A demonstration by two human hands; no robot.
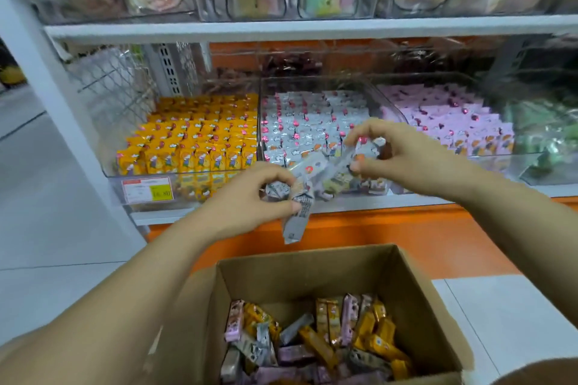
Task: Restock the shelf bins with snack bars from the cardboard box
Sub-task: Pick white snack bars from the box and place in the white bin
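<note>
An open cardboard box stands on the floor below me, holding several mixed yellow, pink and grey snack bars. My left hand grips a few grey snack bars, one hanging down below my fingers. My right hand pinches another grey bar at the front of the middle clear bin, which is filled with rows of grey bars. Both hands are close together just in front of that bin.
A clear bin of yellow bars sits to the left, and a bin of pink bars to the right. A price tag hangs on the left bin. An upper shelf carries more clear bins. Orange base below.
</note>
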